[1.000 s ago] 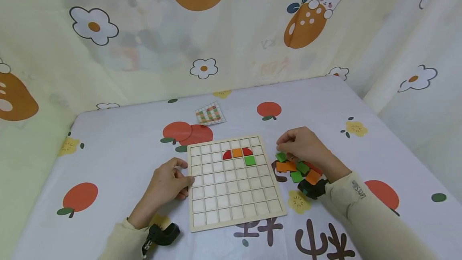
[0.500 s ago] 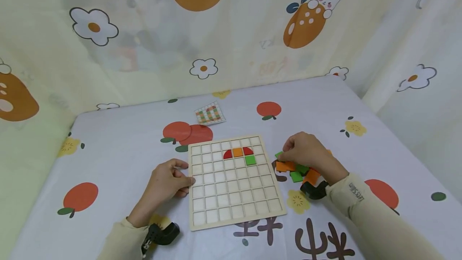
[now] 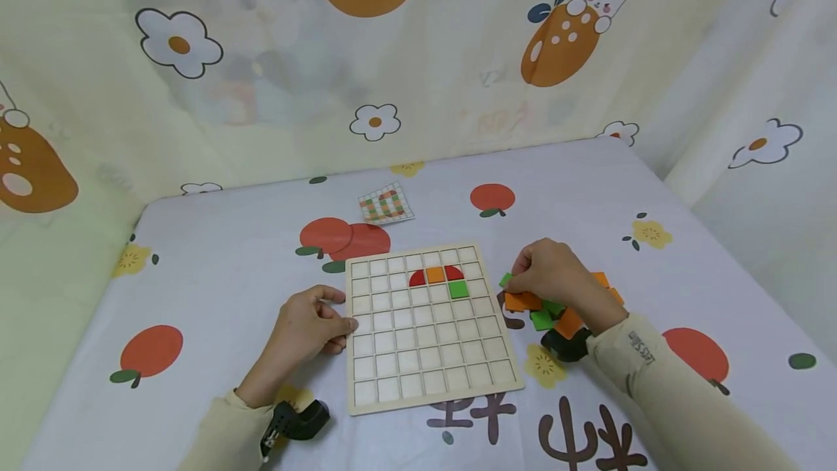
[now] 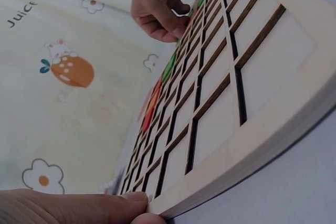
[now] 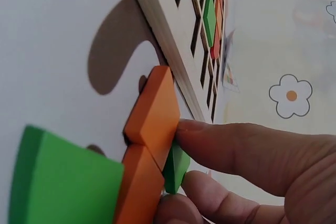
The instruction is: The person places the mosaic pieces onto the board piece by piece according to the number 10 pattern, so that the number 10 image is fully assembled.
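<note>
A square wooden grid board lies on the table. Near its far side, two red curved tiles flank an orange square tile, and a green square tile sits one row nearer. My left hand grips the board's left edge, its thumb on the rim. Just right of the board, my right hand pinches a small green tile between thumb and fingers. The thumb's tip is right by an orange tile. The hand partly covers the pile of loose tiles.
Orange tiles, green tiles and others lie under and around the right wrist. A pattern card lies behind the board. A printed curtain rises along the table's far edge. Each wrist wears a black camera.
My right hand has come down and slightly inward onto the pile, its fingers closing at a green tile. The left hand keeps its grip on the board. The head view has shifted slightly.
</note>
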Demonstrator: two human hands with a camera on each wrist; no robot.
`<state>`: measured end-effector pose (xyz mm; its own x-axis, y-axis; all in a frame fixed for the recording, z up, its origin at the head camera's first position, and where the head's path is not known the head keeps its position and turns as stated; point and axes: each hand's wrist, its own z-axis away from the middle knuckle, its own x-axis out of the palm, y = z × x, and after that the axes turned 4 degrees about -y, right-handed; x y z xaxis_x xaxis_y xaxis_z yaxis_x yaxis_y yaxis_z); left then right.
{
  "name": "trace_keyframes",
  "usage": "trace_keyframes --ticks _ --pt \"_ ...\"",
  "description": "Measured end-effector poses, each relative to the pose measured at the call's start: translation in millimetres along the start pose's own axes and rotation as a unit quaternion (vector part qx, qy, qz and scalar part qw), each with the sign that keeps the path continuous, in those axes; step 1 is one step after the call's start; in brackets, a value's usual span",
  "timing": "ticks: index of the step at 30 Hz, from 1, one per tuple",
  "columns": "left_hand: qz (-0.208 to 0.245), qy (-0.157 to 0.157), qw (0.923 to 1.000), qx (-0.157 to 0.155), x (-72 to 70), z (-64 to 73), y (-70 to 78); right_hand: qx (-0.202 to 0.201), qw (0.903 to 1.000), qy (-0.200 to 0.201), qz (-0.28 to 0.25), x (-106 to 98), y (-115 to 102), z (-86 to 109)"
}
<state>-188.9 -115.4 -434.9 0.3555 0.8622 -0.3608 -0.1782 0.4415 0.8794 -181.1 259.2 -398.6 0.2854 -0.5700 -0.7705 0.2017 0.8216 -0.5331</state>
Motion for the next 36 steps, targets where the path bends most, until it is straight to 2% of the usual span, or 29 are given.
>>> trace_keyframes --ticks 10,17,36 --pt "-0.003 0.0 1.0 0.003 0.5 1.5 1.3 -0.007 0.9989 -0.025 -0.039 0.1 1.5 -4.2" --pt "-0.002 0.001 1.0 0.006 1.5 0.9 1.3 -0.009 0.9999 -0.014 0.002 -0.9 -2.2 -3.1" --pt "-0.011 0.003 0.9999 0.007 1.2 -0.4 0.4 -0.011 0.9996 -0.026 0.006 -4.0 -5.8 -2.5"
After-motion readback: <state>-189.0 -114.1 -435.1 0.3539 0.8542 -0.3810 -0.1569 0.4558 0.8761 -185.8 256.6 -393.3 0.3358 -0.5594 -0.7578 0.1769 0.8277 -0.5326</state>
